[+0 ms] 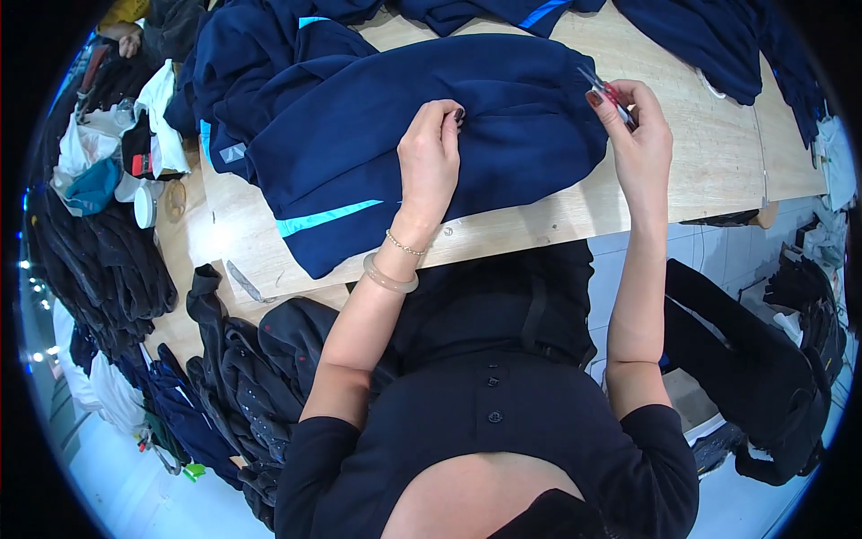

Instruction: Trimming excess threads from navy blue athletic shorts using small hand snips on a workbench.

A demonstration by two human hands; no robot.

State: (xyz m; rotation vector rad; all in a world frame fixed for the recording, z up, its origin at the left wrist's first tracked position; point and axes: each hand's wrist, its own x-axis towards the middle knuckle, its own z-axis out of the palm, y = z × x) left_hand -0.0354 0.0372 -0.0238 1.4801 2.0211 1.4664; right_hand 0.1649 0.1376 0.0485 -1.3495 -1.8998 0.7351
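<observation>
A navy blue garment (359, 121) with light blue trim lies spread over the wooden table in front of me. My left hand (429, 162), wearing a bracelet and a bangle, rests on its middle. The thumb and fingers are pinched on the cloth, and creases run to the right from them. At the garment's gathered right end, my right hand (642, 135) is closed round small thread snips (612, 93) with red on the handle. Their metal tip points up and left, close to the cloth edge. The fingers partly cover the handle.
More navy garments (700, 45) lie along the far side of the wooden table (700, 162). Dark clothes (108, 278) are heaped at the left, near a white round container (145, 207) and a roll of tape (175, 201). Black cloth (754, 359) hangs at the lower right.
</observation>
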